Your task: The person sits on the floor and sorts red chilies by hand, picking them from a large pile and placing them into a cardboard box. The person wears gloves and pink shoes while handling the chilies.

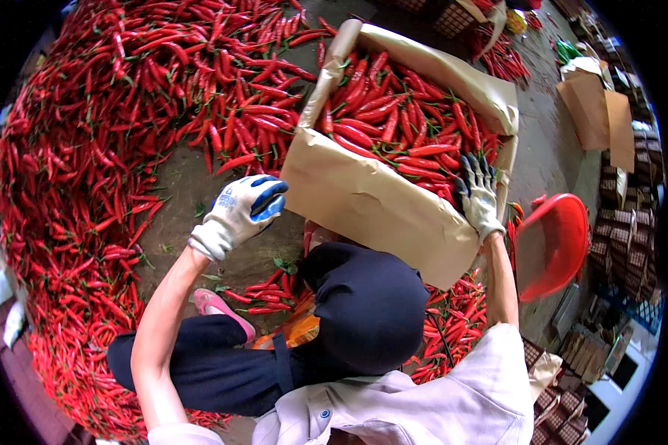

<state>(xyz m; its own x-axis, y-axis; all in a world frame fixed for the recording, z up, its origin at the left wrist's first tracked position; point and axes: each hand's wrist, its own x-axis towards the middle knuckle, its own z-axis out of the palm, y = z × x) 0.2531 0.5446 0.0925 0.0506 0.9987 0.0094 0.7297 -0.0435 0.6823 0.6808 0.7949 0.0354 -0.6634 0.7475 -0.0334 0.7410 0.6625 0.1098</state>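
Observation:
A crate lined with brown paper (pixel 378 208) stands before me, heaped with red chili peppers (pixel 389 119) with green stems. My right hand (pixel 479 194), in a white work glove with a dark coating, lies with fingers spread on the peppers at the crate's near right corner. My left hand (pixel 242 211) wears a white glove with a blue palm. It hovers just left of the crate's paper front, fingers loosely curled and apart from the thumb, with nothing visible in it. Part of its palm is hidden.
A large pile of red chili peppers (pixel 100 144) curves around the left side. On the right stands a red plastic basin (pixel 556 247), beside more peppers (pixel 456 317). Stacked brown crates (pixel 623 239) line the right edge, with brown paper sheets (pixel 593 114) near them.

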